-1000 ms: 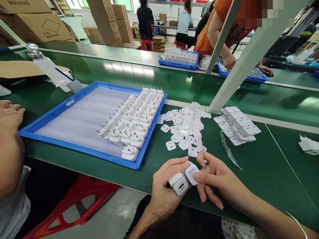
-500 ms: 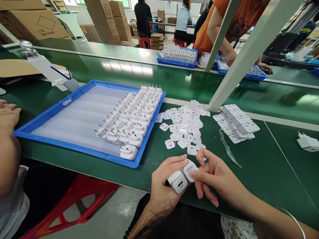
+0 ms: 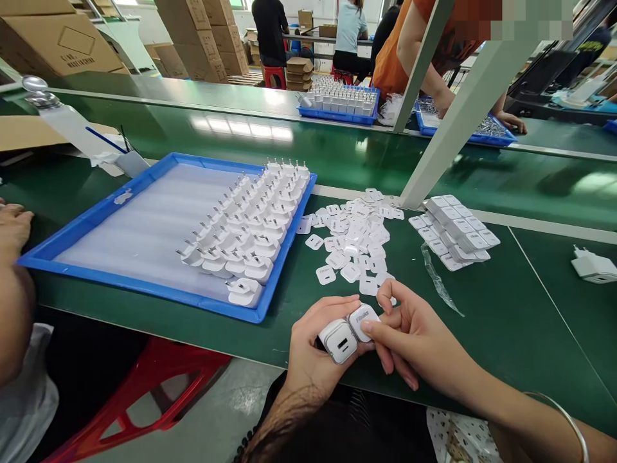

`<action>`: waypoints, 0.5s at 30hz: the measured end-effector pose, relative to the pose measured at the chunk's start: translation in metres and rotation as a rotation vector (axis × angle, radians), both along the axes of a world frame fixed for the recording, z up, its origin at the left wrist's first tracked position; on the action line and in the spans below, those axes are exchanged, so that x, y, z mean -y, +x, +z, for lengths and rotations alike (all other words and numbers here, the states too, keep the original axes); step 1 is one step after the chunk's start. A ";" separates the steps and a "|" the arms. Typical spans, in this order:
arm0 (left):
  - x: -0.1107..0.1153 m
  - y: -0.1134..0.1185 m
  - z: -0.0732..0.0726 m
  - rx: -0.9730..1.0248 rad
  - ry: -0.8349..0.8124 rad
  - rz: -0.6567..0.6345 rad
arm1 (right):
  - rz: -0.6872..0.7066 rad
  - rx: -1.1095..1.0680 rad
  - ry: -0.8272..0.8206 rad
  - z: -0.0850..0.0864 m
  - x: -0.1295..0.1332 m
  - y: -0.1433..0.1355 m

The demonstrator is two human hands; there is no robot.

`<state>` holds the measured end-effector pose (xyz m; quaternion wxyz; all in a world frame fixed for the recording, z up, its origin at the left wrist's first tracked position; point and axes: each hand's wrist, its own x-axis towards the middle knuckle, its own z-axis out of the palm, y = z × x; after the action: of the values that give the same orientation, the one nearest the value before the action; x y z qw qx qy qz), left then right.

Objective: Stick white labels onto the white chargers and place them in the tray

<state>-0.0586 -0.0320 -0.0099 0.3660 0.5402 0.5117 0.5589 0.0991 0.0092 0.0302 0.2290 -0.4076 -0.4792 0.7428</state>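
Observation:
My left hand (image 3: 318,347) is wrapped round a white charger (image 3: 339,341), its end face with a dark slot turned up toward me. Right beside that face is a small white rounded-square label (image 3: 362,321) with grey print. The thumb of my right hand (image 3: 409,328) presses on its lower edge, fingers curled behind. Whether this label sits on a second charger or is loose, I cannot tell. Just beyond my hands lies a heap of loose white square labels (image 3: 357,225), some slotted, some printed.
To the left, a blue tray (image 3: 139,292) holds rows of white plug chargers (image 3: 245,218), prongs up. Label sheets (image 3: 456,231), a clear plastic strip (image 3: 439,283) and a single charger (image 3: 594,265) lie right. A slanted post (image 3: 448,135) rises behind. A co-worker's arm (image 3: 14,283) rests at left.
The view has shifted slightly. Both hands keep their hold, and the charger and label have tilted a little, so that the slotted face and the print show more squarely.

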 end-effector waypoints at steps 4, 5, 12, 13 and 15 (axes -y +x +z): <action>-0.001 0.000 -0.001 0.018 -0.003 -0.004 | -0.015 0.016 0.031 0.001 0.002 0.000; 0.000 0.000 -0.001 0.022 0.001 -0.003 | -0.017 0.018 0.032 0.001 0.003 -0.001; 0.000 0.001 -0.001 0.041 0.011 0.006 | -0.011 0.066 0.042 0.003 0.005 -0.001; 0.000 0.001 0.000 0.043 0.009 0.007 | -0.010 0.075 0.049 0.003 0.005 -0.001; -0.001 0.001 0.000 0.041 0.006 0.012 | -0.005 0.095 0.065 0.003 0.005 0.000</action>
<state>-0.0580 -0.0313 -0.0095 0.3713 0.5267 0.5054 0.5738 0.0988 0.0045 0.0335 0.2209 -0.4359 -0.5123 0.7063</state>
